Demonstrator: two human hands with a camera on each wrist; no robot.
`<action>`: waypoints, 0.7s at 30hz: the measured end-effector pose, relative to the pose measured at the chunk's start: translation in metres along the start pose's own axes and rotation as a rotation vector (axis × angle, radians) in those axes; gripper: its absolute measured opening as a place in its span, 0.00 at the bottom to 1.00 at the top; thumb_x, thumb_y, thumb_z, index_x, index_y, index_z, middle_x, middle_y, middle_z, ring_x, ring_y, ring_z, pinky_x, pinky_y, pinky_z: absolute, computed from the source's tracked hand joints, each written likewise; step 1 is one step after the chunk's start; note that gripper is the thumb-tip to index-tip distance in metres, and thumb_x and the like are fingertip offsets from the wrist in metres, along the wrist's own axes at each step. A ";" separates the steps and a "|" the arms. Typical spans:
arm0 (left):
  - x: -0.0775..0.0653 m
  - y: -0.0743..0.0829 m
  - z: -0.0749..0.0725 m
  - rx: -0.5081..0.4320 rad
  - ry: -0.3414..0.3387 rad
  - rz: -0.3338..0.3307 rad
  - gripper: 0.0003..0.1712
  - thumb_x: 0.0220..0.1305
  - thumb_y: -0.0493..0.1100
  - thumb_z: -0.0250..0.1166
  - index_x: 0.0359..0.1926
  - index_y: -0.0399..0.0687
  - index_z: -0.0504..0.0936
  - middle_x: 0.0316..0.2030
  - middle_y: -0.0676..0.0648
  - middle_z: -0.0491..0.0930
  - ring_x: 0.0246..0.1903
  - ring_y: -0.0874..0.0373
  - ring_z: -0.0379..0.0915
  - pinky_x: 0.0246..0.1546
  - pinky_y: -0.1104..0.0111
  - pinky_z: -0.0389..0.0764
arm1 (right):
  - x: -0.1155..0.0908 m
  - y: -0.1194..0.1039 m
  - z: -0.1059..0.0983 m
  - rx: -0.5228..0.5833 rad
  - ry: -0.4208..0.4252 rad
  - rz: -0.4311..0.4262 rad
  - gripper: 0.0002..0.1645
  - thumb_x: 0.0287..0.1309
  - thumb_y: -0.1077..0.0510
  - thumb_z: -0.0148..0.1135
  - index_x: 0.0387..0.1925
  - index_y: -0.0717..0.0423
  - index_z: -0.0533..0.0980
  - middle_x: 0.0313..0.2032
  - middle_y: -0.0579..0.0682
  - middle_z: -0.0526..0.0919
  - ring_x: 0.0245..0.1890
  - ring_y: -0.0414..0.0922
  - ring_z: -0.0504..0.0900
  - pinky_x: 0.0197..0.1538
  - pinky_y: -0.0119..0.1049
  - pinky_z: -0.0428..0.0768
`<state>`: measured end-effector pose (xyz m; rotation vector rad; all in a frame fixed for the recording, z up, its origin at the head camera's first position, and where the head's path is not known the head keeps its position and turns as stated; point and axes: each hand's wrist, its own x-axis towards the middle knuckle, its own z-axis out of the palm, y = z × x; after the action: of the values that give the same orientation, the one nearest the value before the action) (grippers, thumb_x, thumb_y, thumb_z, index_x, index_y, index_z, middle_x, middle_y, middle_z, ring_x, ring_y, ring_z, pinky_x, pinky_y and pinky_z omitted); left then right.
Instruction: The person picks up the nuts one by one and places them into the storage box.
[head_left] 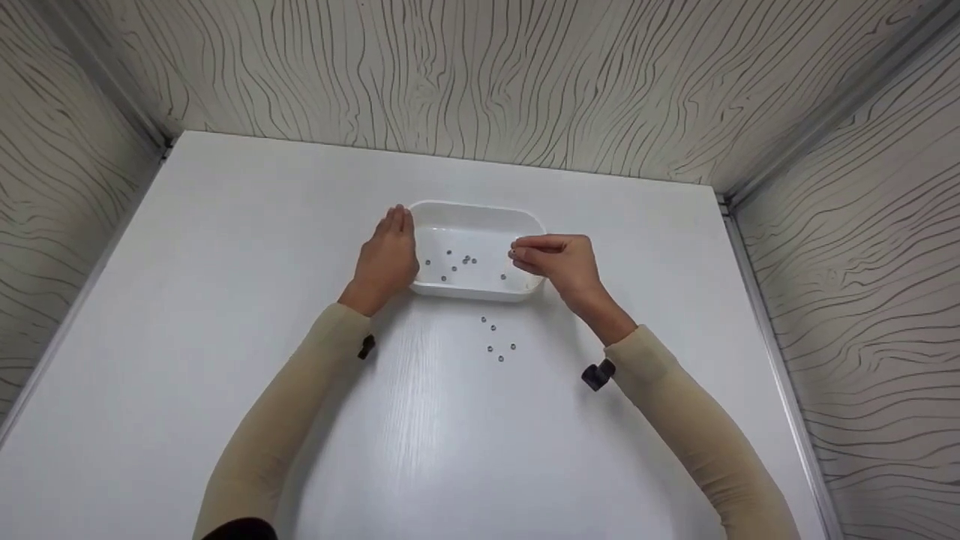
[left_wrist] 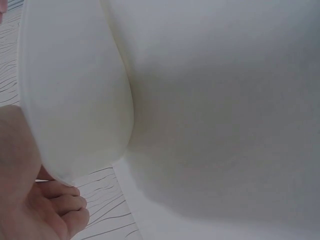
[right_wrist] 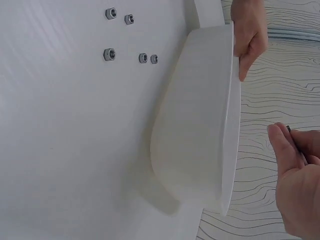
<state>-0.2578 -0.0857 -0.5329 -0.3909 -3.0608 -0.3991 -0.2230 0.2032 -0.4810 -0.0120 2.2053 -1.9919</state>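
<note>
A white rectangular plastic tray [head_left: 480, 291] with rounded corners stands on the table, with several small metal nuts [head_left: 454, 268] scattered inside it. My left hand [head_left: 388, 259] grips its left end; in the left wrist view, curled fingers [left_wrist: 67, 207] sit right at the rim. Over the tray's right end, my right hand [head_left: 562, 262] pinches a small dark object [right_wrist: 289, 129] between thumb and fingertips, which hide most of it. More hex nuts [right_wrist: 109, 54] lie loose on the table just in front of the tray.
The white table [head_left: 225, 300] carries the tray near its far side. Patterned panels [head_left: 450, 82] rise behind it and at both sides, with metal rails [head_left: 780, 375] along the side edges. Small black devices [head_left: 598, 374] are worn at both wrists.
</note>
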 end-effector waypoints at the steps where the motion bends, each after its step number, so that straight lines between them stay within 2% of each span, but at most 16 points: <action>1: 0.000 0.000 0.000 -0.001 -0.002 -0.003 0.34 0.79 0.37 0.49 0.79 0.25 0.55 0.79 0.28 0.58 0.81 0.37 0.55 0.80 0.50 0.66 | 0.003 0.000 0.000 0.003 0.004 0.013 0.14 0.65 0.66 0.70 0.51 0.68 0.86 0.47 0.60 0.91 0.48 0.45 0.93 0.55 0.37 0.90; 12: 0.000 0.000 0.001 -0.007 0.008 -0.006 0.33 0.79 0.36 0.49 0.79 0.26 0.56 0.79 0.28 0.59 0.81 0.38 0.56 0.80 0.52 0.65 | 0.028 -0.010 0.000 -0.064 0.021 0.124 0.15 0.67 0.67 0.67 0.53 0.67 0.85 0.52 0.62 0.89 0.50 0.46 0.93 0.54 0.34 0.90; 21: 0.001 0.003 0.000 0.010 -0.046 -0.041 0.35 0.80 0.40 0.49 0.80 0.28 0.53 0.81 0.31 0.54 0.82 0.40 0.52 0.78 0.50 0.68 | 0.042 -0.015 0.000 -0.101 0.031 0.149 0.17 0.69 0.67 0.66 0.56 0.68 0.83 0.56 0.65 0.87 0.55 0.51 0.91 0.54 0.34 0.90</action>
<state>-0.2582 -0.0831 -0.5320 -0.3427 -3.1188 -0.3823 -0.2660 0.1968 -0.4709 0.1665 2.2516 -1.8139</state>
